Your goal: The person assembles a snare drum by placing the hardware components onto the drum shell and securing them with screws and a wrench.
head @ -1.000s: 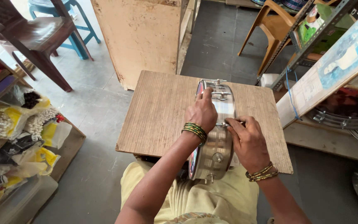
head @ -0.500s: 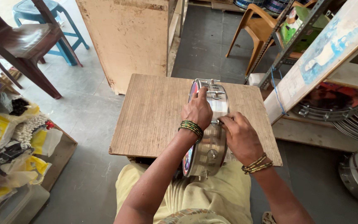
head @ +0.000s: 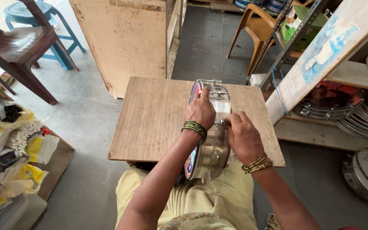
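Head view | one metal drum (head: 211, 145) on edge on wooden surface (head: 150, 123) | left hand (head: 199, 111) fingers clamped atop drum | right hand (head: 242, 138) fingers pinching one small tool (head: 220, 123) beside drum

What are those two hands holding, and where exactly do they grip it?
The left hand steadies a small metal-rimmed drum, standing on edge on the wooden board, with its grip on the upper rim. The right hand pinches a small fitting on the shell.

A blue plastic stool (head: 43, 25) and a dark wooden chair (head: 15, 51) stand left of the plywood cabinet (head: 128, 38). An orange plastic chair (head: 258, 32) stands to its right.
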